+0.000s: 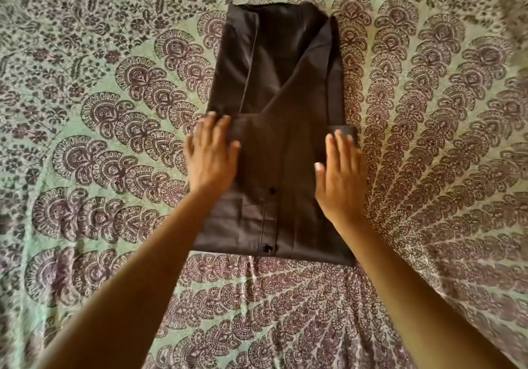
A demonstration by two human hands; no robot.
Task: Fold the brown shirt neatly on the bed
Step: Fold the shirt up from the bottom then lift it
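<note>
Pressing flat on the brown shirt (pixel 280 128), palms down, fingers spread, nothing gripped: left hand (pixel 213 154) on the garment's left fold, fingertips just over its edge; right hand (pixel 338 177) on the right fold, fingers reaching toward a cuff (pixel 344 131) that pokes out slightly past the right side.

Lying roughly mid-bed on the patterned bedspread (pixel 114 111), well away from any visible edge of the bed, collar end far from the person, hem end near. Already narrowed into a long rectangle: both sides turned inward, the folded-in panels crossing in a V toward the far end. Showing along the near half a button placket with two dark buttons (pixel 267 247).

Judging by this, past the halfway mark. Done: spreading out, folding in of both sides and sleeves, some smoothing. Left, most likely: tucking in that protruding cuff so the right side runs straight, then bringing the hem end up toward the collar end once or twice to make a compact packet, then a last smoothing. Looking fairly tidy so far, with only light creases near the hem and a slightly uneven far right corner. Cannot tell whether the collar sits squarely, as the far end is dark and hard to read.
</note>
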